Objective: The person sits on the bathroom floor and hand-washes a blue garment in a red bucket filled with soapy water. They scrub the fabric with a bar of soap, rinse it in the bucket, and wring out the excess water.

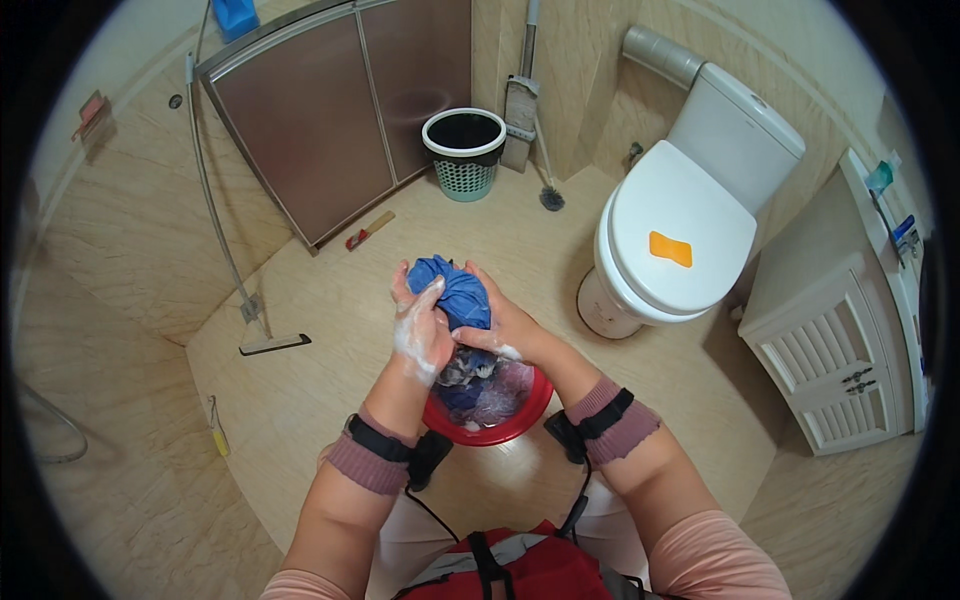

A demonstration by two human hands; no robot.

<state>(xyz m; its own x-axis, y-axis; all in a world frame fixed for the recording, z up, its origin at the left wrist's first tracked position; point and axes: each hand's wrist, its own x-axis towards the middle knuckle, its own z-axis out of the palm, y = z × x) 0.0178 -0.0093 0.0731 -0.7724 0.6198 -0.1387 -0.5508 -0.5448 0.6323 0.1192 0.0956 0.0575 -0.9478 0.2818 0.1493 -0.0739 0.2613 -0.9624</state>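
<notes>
Between my two hands is a bunched blue cloth (455, 292), held up over the far side of a red basin (500, 434). My left hand (422, 330), streaked with white suds, presses the cloth from the left with its thumb on top. From the right, my right hand (503, 322) wraps round the cloth; foam clings near its wrist. Below my hands, dark and pinkish wet laundry (490, 392) lies in sudsy water in the basin. Some fingertips are hidden behind the cloth.
A white toilet (680, 225) with an orange sponge-shaped pad (671, 249) on its lid stands at right. Ahead are a waste bin (465, 178) and a wooden-handled brush (370, 231) on the floor. A squeegee (275, 344) leans at left; a white cabinet (830, 350) stands far right.
</notes>
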